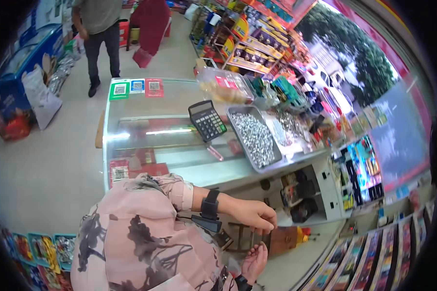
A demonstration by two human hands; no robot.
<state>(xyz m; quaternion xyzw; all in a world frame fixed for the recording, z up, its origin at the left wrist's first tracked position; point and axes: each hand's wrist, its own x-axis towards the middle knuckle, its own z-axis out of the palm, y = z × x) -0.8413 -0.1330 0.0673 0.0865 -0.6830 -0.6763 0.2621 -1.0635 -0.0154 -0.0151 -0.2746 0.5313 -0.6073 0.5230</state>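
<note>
My left hand (254,214) reaches out from a pink floral sleeve, with a black band around the wrist. Its fingers are curled and closed, pointing down; what they may hold is too small to make out. Just below it my right hand (255,263) is raised, thumb and fingertips pinched together. Anything between those fingertips is also too small to name. Both hands are beside the glass counter (175,167), touching neither it nor the things on it. Nearest on the counter is a grey metal tray (232,115) full of small silvery pieces (254,138).
A black calculator (207,120) and a pink stick-shaped item (214,153) lie on the counter near code cards (136,87). A wooden stool (238,236) stands below my hands. Shelves of packs (374,257) line the lower right. A person (101,34) stands beyond the counter.
</note>
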